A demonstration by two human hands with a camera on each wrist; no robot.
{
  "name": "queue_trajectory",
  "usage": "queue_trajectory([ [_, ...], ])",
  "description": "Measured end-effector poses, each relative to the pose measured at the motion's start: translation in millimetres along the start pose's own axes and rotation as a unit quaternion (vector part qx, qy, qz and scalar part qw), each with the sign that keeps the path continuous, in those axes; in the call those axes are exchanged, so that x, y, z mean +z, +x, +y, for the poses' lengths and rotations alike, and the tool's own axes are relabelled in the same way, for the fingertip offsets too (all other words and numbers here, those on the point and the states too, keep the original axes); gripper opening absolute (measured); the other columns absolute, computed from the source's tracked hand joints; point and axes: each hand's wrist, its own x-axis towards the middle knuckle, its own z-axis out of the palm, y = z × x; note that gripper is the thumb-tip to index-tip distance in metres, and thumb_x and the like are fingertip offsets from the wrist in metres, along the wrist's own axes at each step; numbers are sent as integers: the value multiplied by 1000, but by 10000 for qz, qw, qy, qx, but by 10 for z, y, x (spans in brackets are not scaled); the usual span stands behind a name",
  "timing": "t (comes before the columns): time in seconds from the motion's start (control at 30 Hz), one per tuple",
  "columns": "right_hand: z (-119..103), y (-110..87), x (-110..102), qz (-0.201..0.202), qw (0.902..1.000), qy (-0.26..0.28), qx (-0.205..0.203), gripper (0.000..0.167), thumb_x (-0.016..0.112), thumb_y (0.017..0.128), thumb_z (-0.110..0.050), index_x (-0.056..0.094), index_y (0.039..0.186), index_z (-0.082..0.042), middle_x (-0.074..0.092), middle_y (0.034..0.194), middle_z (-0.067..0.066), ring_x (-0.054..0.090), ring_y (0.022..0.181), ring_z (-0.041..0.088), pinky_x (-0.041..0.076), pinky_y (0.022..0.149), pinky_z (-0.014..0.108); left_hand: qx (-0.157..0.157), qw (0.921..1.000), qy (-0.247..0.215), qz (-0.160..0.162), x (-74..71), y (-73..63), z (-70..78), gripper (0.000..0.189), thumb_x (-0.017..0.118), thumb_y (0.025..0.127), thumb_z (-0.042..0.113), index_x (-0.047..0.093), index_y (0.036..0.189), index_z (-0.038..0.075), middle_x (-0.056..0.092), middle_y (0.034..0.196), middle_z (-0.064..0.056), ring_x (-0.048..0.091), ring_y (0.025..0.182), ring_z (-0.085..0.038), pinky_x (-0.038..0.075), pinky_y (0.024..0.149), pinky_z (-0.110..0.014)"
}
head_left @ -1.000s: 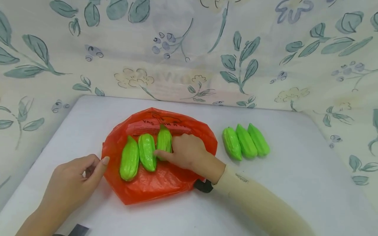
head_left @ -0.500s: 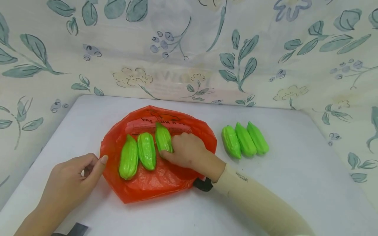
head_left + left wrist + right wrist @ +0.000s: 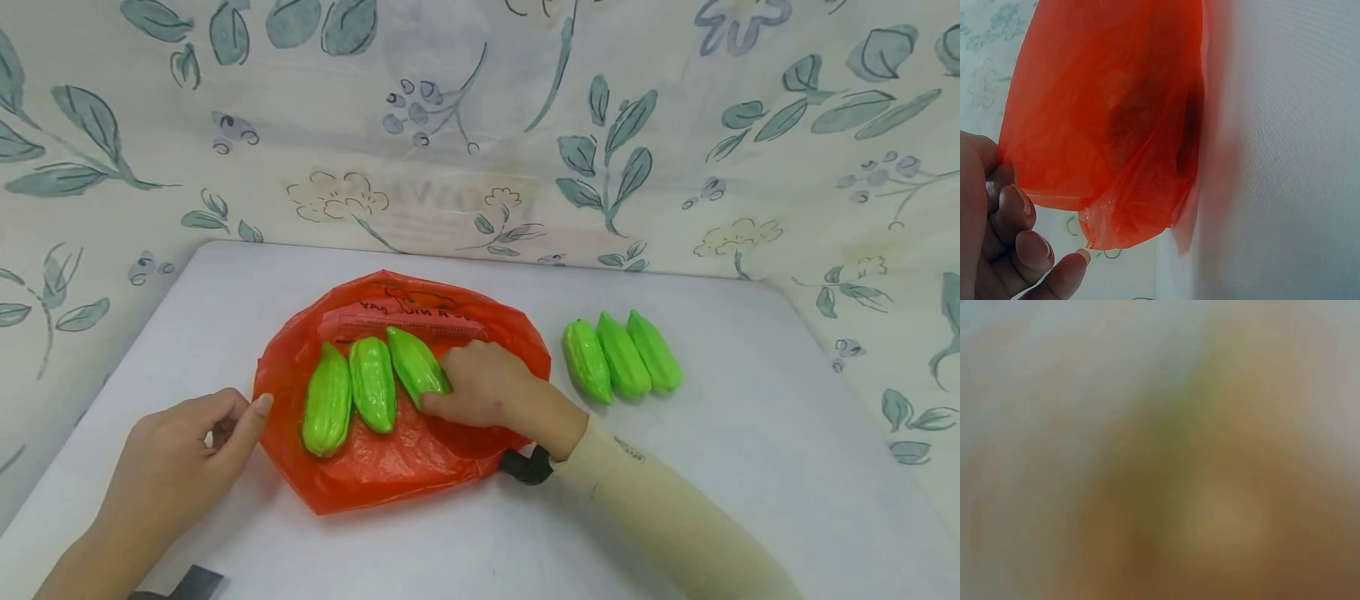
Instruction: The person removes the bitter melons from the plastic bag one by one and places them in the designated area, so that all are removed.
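Note:
A red plastic bag lies spread with its mouth open on the white table. My left hand pinches its left rim; in the left wrist view, the curled fingers are at the edge of the bag. Inside, two ridged green gourds rest side by side. My right hand reaches into the bag and grips a third ridged green gourd, which tilts with its pointed end up and left. Its lower end is partly hidden by that hand. The right wrist view is too blurred to read.
To the right of the bag, three more green gourds lie in a row on the table. A floral cloth hangs behind the table. Dark straps show near both wrists.
The third gourd has shifted and tilted, its lower end swinging right with my right hand, whose thumb now lies on it. The left hand stays at the bag's rim.

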Motion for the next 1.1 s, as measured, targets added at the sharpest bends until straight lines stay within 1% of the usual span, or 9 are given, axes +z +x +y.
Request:
queue_trajectory([
  [0.37,57,-45,8,-189,9987,447,-168,29,67,98,-44,63,86,-18,58,66,-2,58,63,13,49,62,27,157,9998,-26,156,0,-12,-37,35,77,89,10,51,69,24,36,57,15,33,54,-3,26,47,-19],
  [0.47,96,-65,23,-168,9970,715,-226,26,66,97,-43,63,86,-19,58,66,-3,58,63,12,49,62,26,110,9999,-48,122,-3,-26,-36,35,76,90,10,51,69,24,36,57,15,33,54,-3,26,47,-19],
  [0.53,124,-77,31,-129,9958,868,-277,25,65,97,-42,63,87,-19,59,67,-3,58,64,12,50,63,27,6,10000,-27,25,-8,-37,-31,35,76,90,11,52,70,24,36,57,14,33,54,-3,26,47,-20],
  [0.6,150,-90,38,-67,9950,945,-314,24,65,97,-42,63,88,-19,60,69,-3,58,66,12,50,63,27,-114,9999,25,-97,-14,-42,-24,34,76,92,13,52,71,23,36,57,13,33,54,-4,27,47,-20],
  [0.7,173,-114,34,85,9951,909,-382,22,65,97,-41,64,90,-20,62,71,-2,59,67,12,51,64,27,-152,9998,68,-140,-22,-41,-21,33,76,92,13,52,71,22,36,57,13,33,54,-4,27,47,-20],
  [0.83,183,-176,2,303,9949,836,-482,20,65,98,-39,66,97,-19,64,74,-3,60,70,12,53,66,27,24,10000,55,-12,-37,-14,-30,35,77,91,12,51,70,23,35,57,14,33,54,-4,26,48,-19],
  [0.93,192,-253,-26,422,9939,837,-584,24,65,98,-38,69,107,-16,66,77,-4,60,70,11,53,67,27,22,10000,53,-25,-40,2,-34,34,77,91,13,51,70,23,36,57,14,33,54,-4,26,48,-19],
  [1.0,200,-319,-45,523,9931,828,-642,28,65,98,-38,71,113,-15,67,78,-5,60,70,11,52,67,27,-53,9999,73,-83,-41,8,-33,33,77,92,13,53,71,22,36,57,13,34,54,-4,27,48,-19],
  [1.1,208,-433,-78,692,9917,839,-680,32,66,98,-38,71,117,-13,66,78,-7,60,68,10,52,64,27,-156,9997,96,-130,-43,6,-35,32,77,92,14,54,71,21,37,57,12,34,54,-5,28,48,-19],
])
